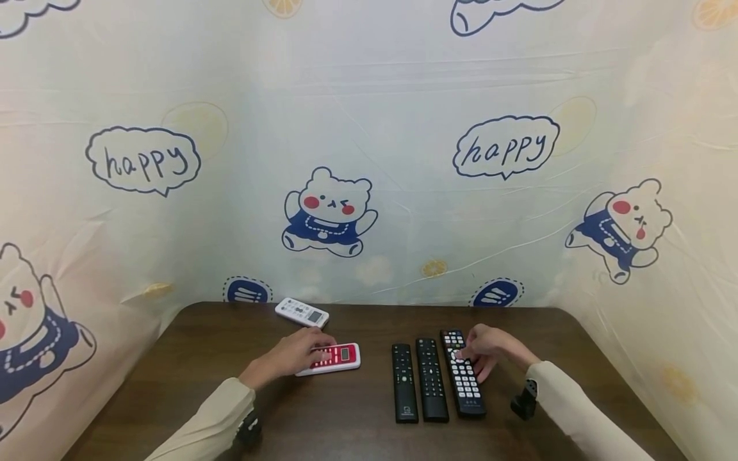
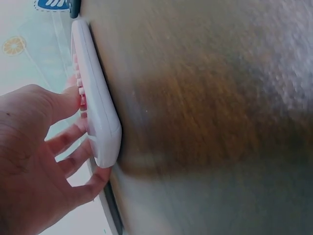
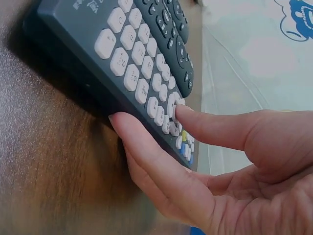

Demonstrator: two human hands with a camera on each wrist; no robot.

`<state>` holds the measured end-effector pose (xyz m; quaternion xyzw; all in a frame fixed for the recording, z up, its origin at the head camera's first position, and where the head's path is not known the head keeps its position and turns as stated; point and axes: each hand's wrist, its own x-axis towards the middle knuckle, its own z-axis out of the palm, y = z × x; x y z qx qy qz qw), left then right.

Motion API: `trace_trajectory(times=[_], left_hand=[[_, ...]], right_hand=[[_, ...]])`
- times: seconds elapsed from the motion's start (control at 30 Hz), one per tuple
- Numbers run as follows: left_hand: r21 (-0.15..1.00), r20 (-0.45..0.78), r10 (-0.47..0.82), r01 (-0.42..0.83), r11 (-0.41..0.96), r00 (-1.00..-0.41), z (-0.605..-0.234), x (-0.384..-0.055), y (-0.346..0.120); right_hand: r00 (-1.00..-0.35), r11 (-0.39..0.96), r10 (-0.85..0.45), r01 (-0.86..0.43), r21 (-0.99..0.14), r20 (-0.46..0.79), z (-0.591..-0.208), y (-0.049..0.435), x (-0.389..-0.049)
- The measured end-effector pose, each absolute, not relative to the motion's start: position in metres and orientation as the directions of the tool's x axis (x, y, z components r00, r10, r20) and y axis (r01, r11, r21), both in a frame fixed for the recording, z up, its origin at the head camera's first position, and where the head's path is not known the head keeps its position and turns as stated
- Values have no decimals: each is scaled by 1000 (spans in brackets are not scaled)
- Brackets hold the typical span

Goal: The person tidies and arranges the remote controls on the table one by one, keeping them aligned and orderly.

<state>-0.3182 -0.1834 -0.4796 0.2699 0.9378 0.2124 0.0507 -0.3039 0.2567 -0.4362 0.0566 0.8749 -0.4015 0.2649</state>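
A red-faced remote control (image 1: 341, 360) with a white body (image 2: 100, 107) lies crosswise on the table. My left hand (image 1: 293, 352) holds it at its left end, the thumb on the buttons and the fingers (image 2: 78, 159) along the far side and end. On the right, my right hand (image 1: 490, 346) grips a black remote control with white buttons (image 1: 468, 387) by its right edge. The thumb (image 3: 220, 127) presses over the upper buttons, while the other fingers lie along the side. In the right wrist view, this remote (image 3: 88, 58) slants across the upper left.
Two slimmer black remotes, one on the left (image 1: 405, 390) and one in the middle (image 1: 432, 384), lie beside the gripped black one. Behind my left hand is a white remote (image 1: 301, 312), near the table's back edge. A cartoon-printed sheet (image 1: 403, 128) surrounds the brown table (image 1: 323, 422).
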Motion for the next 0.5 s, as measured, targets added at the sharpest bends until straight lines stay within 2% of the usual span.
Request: trace_trajectory(times=[0.5], left_hand=[[475,-44,474,399,784,-879,-465,-310,-179]], right_hand=[[-847,679,-119,312,-665,-518,-436,258,-304]])
